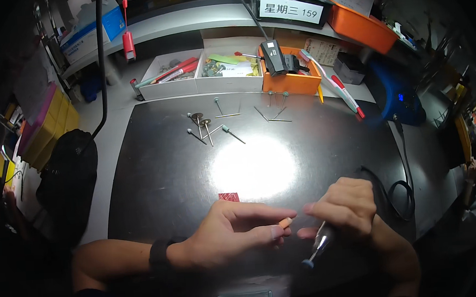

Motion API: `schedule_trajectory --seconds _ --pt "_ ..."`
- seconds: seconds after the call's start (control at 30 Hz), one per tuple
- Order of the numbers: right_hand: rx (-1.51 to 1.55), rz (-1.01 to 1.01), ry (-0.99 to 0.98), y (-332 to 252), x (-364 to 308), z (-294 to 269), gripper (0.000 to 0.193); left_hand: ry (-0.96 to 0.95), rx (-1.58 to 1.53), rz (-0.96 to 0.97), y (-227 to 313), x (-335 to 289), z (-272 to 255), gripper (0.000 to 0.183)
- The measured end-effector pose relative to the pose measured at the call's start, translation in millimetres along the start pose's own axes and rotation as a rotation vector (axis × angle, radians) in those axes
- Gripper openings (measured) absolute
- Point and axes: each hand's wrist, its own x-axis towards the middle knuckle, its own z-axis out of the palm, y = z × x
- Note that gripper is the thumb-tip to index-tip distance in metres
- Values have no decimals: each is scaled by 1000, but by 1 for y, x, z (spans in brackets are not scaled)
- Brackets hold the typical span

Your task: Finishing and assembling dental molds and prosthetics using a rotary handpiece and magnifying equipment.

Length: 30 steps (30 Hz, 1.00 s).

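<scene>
Near the front middle of the dark work mat (157,176), my left hand (222,235) pinches a small orange piece with a pale tip (285,223) between thumb and fingers. To the right of it, my right hand (344,207) is closed round a slim metal rotary handpiece (323,241). The handpiece slants down toward me and ends in a bluish bit (308,264), apart from the orange piece. Just beyond my left hand lies a red patterned scrap (229,196), partly hidden by it. Several shanked grinding bits (208,133) are scattered on the mat's far part.
White boxes (170,90) and an orange box (294,84) with pens and small parts line the mat's far edge. A blue unit (397,96) with a looped black cable (408,192) stands right. A clear-rimmed case (244,295) sits nearest me. Something dark (69,188) is at left.
</scene>
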Motion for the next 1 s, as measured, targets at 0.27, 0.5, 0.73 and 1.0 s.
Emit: schedule_trajectory --seconds 0.27,0.5,0.73,1.0 --pt "77 -12 -6 -10 -4 10 30 -91 131 111 -6 2 -6 28" --pt "66 8 -8 -14 -5 13 29 -48 -37 67 -6 -2 -2 27" --pt "-67 65 -12 -11 -8 9 28 35 -62 90 -11 2 -6 16" --pt "-255 148 -23 1 3 4 33 -19 -149 121 -14 4 -11 16"
